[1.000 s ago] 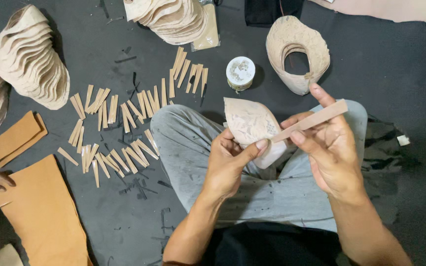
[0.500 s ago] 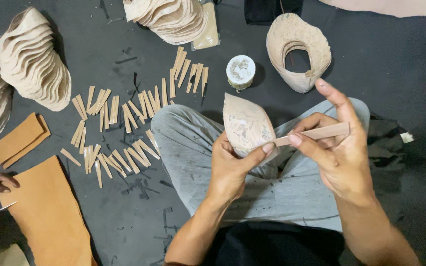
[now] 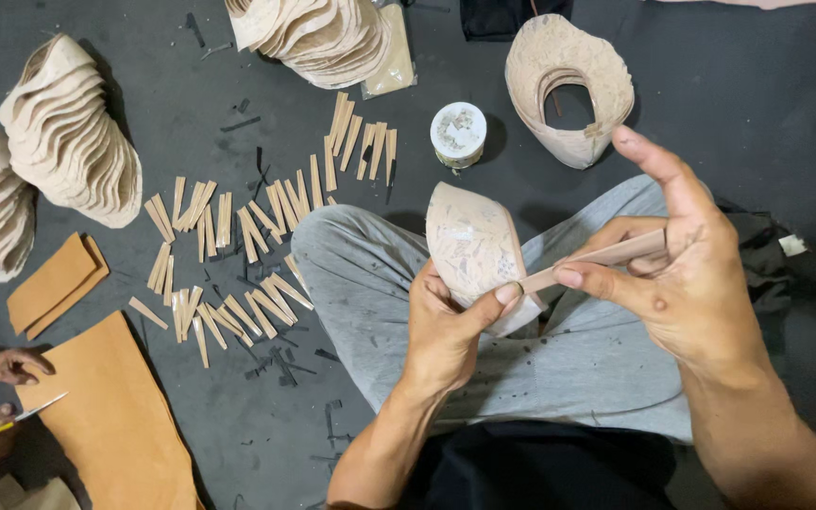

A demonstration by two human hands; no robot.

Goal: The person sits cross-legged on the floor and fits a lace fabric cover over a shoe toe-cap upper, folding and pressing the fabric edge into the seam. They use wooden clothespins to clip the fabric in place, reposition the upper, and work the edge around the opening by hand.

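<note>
My left hand (image 3: 450, 326) grips a curved pale shoe upper piece (image 3: 472, 244) above my lap, thumb pressed on its lower edge. My right hand (image 3: 682, 274) pinches a narrow tan leather strip (image 3: 597, 260) whose left end meets that edge under my left thumb. I sit cross-legged in grey trousers (image 3: 559, 359) on a dark floor.
Several tan strips (image 3: 238, 255) lie scattered on the floor to the left. A small round white tin (image 3: 458, 132) stands ahead, beside a looped upper piece (image 3: 569, 85). Stacks of pale uppers (image 3: 73, 132) sit far left and top. Tan leather sheets (image 3: 115, 416) and another person's hand (image 3: 2, 364) are at the lower left.
The upper piece has been turned more upright in my left hand. My right hand lowered the strip until its end meets the piece's edge.
</note>
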